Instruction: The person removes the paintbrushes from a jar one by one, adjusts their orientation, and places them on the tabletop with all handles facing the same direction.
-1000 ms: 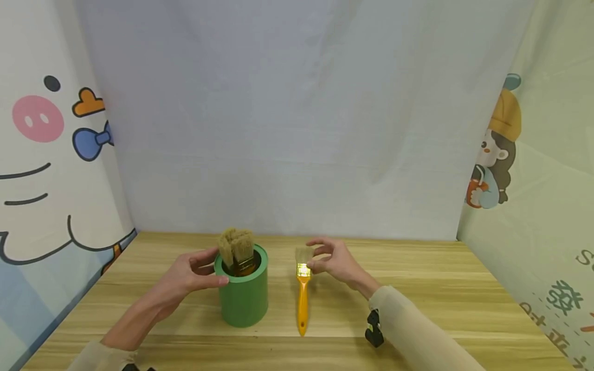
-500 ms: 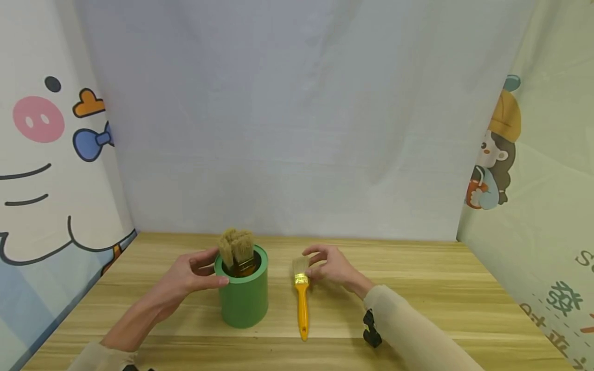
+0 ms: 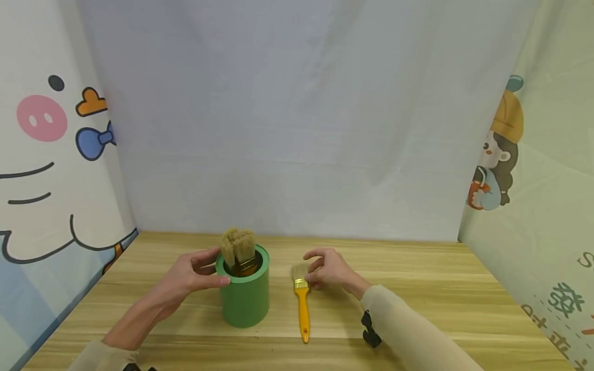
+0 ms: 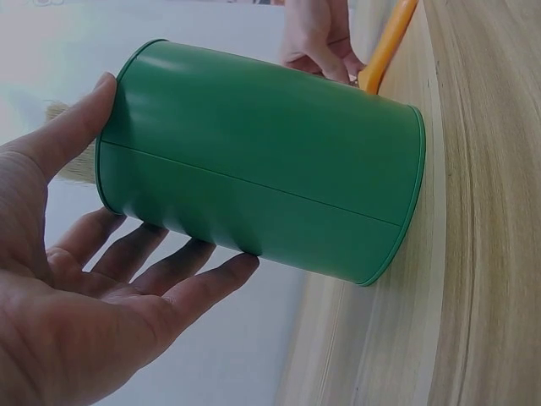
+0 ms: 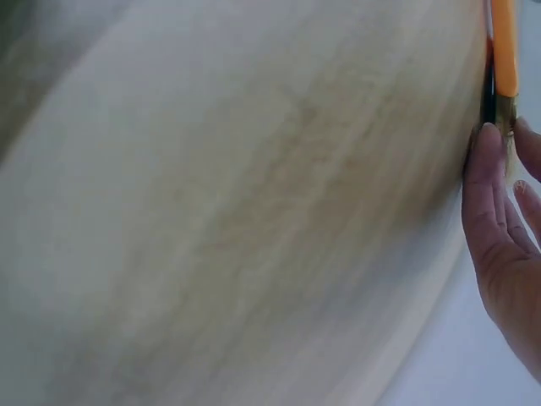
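1. The right hand (image 3: 335, 270) has its fingers bent, with a gap between thumb and index finger. The tips sit right against the metal ferrule (image 3: 301, 284) of the yellow brush (image 3: 303, 304); I can't tell whether they truly pinch it.

2. The left hand (image 3: 187, 274) has its thumb and fingers spread around the upper part of the green can (image 3: 246, 304), holding it from the side.

3. To handle the brush well, I'd set thumb and index finger on opposite edges of the ferrule, since the soft bristles (image 3: 299, 271) would probably bend. The left fingers need only steady the can; a hard squeeze could tip it.

4. The brush is low over the tabletop (image 3: 441, 278), its long axis running toward the person: bristles beside the right fingertips, handle stretching back from them, its end angled slightly right.

5. The can stands upright beside the left fingers, mouth up. The brushes (image 3: 237, 247) inside point bristles upward, leaning toward those fingers.
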A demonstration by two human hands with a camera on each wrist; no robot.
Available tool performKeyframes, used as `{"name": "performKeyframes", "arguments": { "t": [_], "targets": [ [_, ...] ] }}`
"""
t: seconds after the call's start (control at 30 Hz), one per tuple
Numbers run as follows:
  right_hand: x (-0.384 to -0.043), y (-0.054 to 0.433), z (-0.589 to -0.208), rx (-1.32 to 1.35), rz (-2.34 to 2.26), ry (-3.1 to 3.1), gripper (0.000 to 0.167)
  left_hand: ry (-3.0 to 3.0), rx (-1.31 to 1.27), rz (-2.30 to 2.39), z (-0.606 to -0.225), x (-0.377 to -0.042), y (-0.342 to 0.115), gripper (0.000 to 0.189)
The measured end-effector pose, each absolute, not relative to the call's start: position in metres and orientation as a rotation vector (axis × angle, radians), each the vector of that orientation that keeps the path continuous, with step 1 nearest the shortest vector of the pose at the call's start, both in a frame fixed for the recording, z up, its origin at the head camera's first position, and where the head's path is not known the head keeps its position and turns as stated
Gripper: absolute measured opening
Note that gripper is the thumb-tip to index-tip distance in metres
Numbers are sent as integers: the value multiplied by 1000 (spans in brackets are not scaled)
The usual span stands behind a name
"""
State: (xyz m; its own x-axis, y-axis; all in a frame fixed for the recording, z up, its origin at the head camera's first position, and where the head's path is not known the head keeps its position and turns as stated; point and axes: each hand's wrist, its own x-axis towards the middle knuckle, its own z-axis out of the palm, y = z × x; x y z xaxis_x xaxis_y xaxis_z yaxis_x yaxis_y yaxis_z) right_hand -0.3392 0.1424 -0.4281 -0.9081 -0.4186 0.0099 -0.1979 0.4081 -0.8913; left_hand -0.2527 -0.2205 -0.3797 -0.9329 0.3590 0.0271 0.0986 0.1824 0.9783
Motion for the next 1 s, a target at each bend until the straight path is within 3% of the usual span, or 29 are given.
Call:
{"name": "performKeyframes", "arguments": {
  "t": [0.33, 1.0],
  "targets": [
    [-342, 151, -427, -748, -1261, 2601, 48, 2251, 449, 1829, -378, -253, -220, 94],
    [-347, 157, -430, -793, -1184, 2621, 44, 2219, 447, 1843, -379, -252, -220, 92]
  ]
}}
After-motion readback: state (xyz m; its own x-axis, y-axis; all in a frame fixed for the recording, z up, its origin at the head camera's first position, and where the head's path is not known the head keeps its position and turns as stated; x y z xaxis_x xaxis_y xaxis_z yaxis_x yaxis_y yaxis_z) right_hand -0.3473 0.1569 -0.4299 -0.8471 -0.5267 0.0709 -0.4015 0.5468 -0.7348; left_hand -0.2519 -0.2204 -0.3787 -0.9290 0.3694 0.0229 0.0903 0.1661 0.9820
